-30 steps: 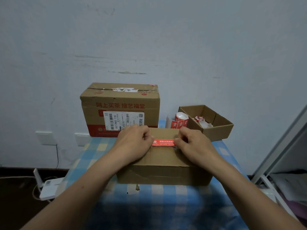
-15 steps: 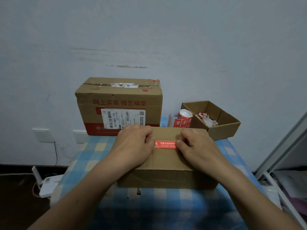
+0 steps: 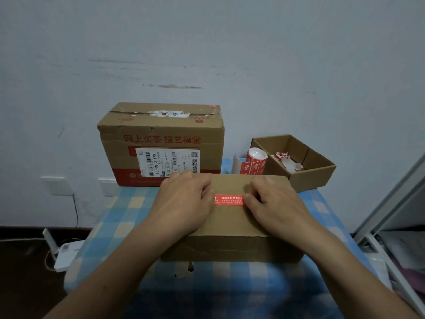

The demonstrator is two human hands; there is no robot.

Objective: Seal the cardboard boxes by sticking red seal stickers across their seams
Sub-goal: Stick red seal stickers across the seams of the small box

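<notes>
A low cardboard box [image 3: 232,224] lies in front of me on the checked tablecloth. A red seal sticker [image 3: 228,200] with white print lies flat across its top. My left hand [image 3: 184,203] rests palm down on the box, fingers curled, its fingertips on the sticker's left end. My right hand [image 3: 273,201] presses the sticker's right end with thumb and fingertips. Both ends of the sticker are hidden under my fingers. A roll of red seal stickers [image 3: 254,163] stands behind the box.
A taller printed cardboard box [image 3: 161,137] with a shipping label stands at the back left against the wall. An open cardboard tray [image 3: 308,178] with peeled backing scraps sits at the back right. The blue checked table [image 3: 115,217] ends near a white frame [image 3: 391,203] on the right.
The view has shifted slightly, so everything sits a little lower. Both hands stay on the sticker, the right fingers sliding slightly along its right end.
</notes>
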